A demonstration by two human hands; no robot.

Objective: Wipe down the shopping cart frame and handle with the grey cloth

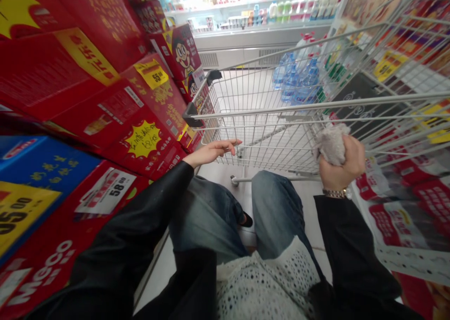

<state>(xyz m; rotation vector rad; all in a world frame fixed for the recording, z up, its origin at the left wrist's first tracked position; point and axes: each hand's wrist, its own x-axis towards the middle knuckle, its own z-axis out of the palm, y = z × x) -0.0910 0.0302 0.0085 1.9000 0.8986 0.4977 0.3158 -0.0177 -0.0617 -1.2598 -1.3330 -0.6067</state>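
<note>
My right hand [342, 165] is closed round a crumpled greyish-white cloth [332, 144], held up against the side of a wire shopping cart [260, 146]. A metal-band watch [336, 193] shows at that wrist. My left hand [214, 152] is empty, its fingers stretched loosely to the right beside the cart's wire wall; whether the fingertips touch the wires I cannot tell. The cart stands sideways in front of my knees, with black corner pieces [191, 116] at its left end and a dark grey panel [362, 104] toward its right end.
Red gift boxes [84, 104] with price tags are stacked close on my left. Blue-tinted water bottles [297, 78] stand on the floor beyond the cart. A lit refrigerated shelf [253, 17] is at the back. Packaged goods [397, 179] line a shelf on the right.
</note>
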